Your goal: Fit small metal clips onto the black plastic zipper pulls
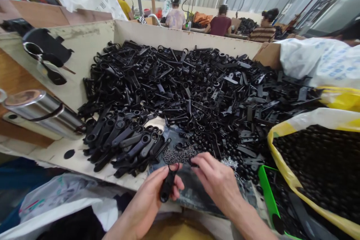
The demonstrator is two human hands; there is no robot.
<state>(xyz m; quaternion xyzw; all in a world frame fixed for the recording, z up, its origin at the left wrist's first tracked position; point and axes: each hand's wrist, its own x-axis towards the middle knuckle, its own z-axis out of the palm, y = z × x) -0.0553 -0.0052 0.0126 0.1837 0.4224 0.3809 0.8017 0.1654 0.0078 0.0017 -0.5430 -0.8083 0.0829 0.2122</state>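
Observation:
My left hand [152,195] is closed around a black plastic lever-shaped part [168,185], its ring end pointing up and away from me. To the right, my right hand [215,176] has its thumb and fingers pinched over a small dark piece [193,162], too small to name. Just beyond both hands lies a heap of small metal screws or pins [180,154]. Left of it, several similar black lever parts [120,131] lie in rows. Behind spreads a large pile of loose black plastic parts [157,78], with small black balls [225,150] near my right hand.
A steel flask [42,108] and hanging scissors [45,60] are at the left. A yellow-edged bag [281,157] of black balls and a green tray [266,187] stand at the right. A pale board wall [168,37] encloses the pile; several people sit beyond it.

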